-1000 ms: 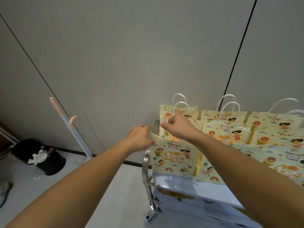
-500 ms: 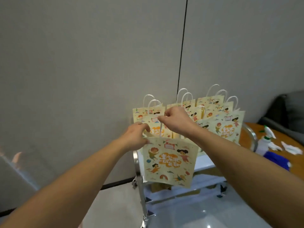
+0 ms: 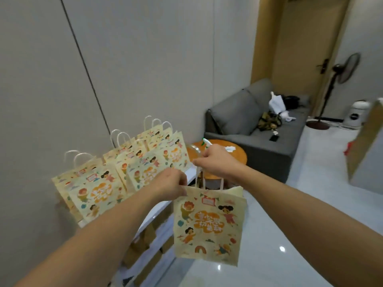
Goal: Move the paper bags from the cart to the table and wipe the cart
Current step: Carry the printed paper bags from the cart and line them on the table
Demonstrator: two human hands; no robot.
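Soft indoor light, glossy floor [image 3: 269,255] glare (edges warped, blurred).

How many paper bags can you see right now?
7 at least. One held bag hangs from the left hand and right hand, off the cart. About six overlap on its top shelf: left, middle, right clusters. More may hide behind.

Single head-worn wide-angle view looks forward and down along both forearms, close to the hands [image 3: 192,175], with cart [image 3: 165,206] left and sofa [image 3: 259,129] beyond.
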